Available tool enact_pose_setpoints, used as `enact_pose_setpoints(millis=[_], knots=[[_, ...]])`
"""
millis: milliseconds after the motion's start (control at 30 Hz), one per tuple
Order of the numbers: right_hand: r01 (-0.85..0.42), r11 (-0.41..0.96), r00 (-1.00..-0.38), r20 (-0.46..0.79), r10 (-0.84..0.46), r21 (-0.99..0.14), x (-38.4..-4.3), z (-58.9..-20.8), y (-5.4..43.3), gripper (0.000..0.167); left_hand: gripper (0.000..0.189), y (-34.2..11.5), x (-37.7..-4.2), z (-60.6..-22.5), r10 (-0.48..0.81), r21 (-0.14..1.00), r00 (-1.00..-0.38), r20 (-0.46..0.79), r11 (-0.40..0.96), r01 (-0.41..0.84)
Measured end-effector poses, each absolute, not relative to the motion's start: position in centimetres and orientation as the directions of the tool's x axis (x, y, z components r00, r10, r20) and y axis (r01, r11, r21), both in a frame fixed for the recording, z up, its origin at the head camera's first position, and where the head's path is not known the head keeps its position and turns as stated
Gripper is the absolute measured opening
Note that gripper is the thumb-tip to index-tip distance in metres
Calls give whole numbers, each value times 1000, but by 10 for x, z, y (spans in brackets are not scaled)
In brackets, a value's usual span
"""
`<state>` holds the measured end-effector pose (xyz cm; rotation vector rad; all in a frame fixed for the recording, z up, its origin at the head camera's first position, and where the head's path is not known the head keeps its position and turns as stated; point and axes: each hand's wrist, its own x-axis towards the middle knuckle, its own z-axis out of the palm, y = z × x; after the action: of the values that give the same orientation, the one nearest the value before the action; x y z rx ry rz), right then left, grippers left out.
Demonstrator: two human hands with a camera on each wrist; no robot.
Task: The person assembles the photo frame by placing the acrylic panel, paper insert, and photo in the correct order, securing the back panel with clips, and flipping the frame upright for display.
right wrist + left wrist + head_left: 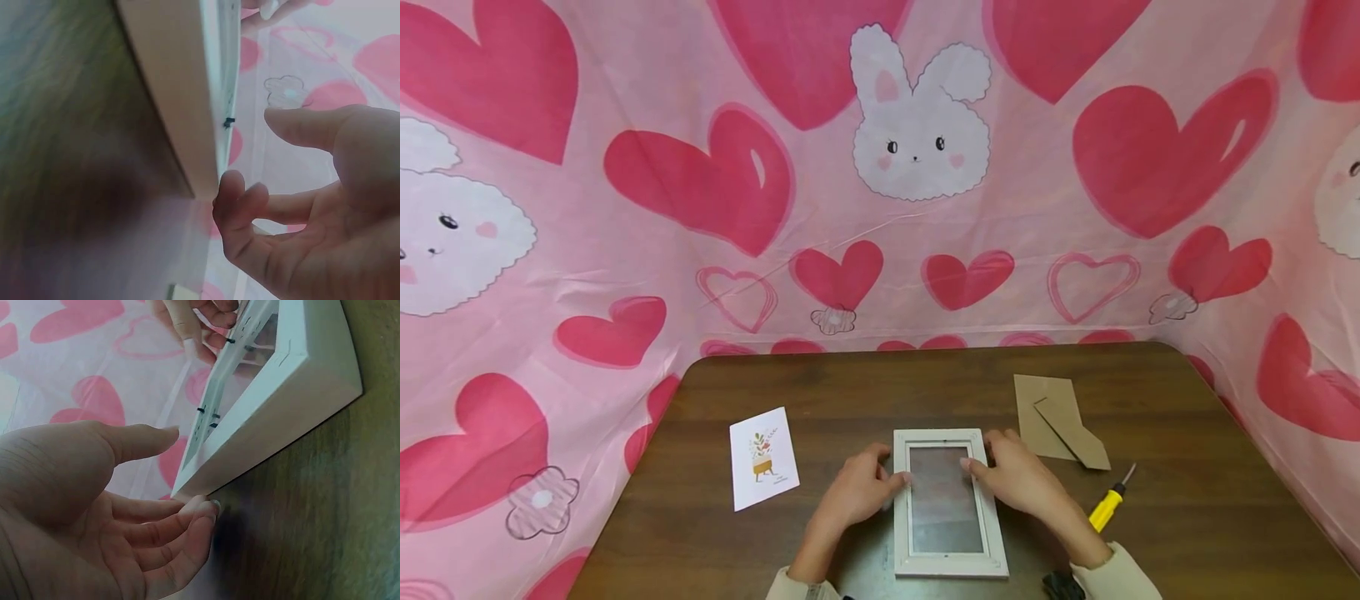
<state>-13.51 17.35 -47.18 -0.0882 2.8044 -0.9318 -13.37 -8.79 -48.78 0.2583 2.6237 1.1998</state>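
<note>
White frame (pixel 902 512) lies between left hand (pixel 861 487) and right hand (pixel 1017 473), fingers loosely bent, thumbs off it.

One left hand (pixel 859 487), one right hand (pixel 1021 477), one white frame (pixel 951 564), one printed card (pixel 765 458), one brown backing board (pixel 1036 429) and one yellow-handled screwdriver (pixel 1105 510) at one wooden table (pixel 685 533), before three printed rabbits (pixel 921 137)
</note>
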Motion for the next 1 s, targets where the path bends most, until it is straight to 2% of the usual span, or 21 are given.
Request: enact_pose_setpoints(millis=[233,400,733,1000], knots=[[-76,790,-990,-51,-135,-609,-137,-463,158,54,50,-99,-135,-483,227,741,-969,-96,666,82],[-129,760,-987,4,-163,-637,-141,-458,143,47,44,-109,-137,-476,171,750,-981,-88,660,48],[-178,688,-971,13,-238,-704,-151,-446,106,47,36,-126,-144,-474,16,760,-998,-53,650,-30],[-264,687,-943,30,-332,-677,-158,-439,74,49,47,-150,-145,-470,-131,790,-990,-47,601,-117]])
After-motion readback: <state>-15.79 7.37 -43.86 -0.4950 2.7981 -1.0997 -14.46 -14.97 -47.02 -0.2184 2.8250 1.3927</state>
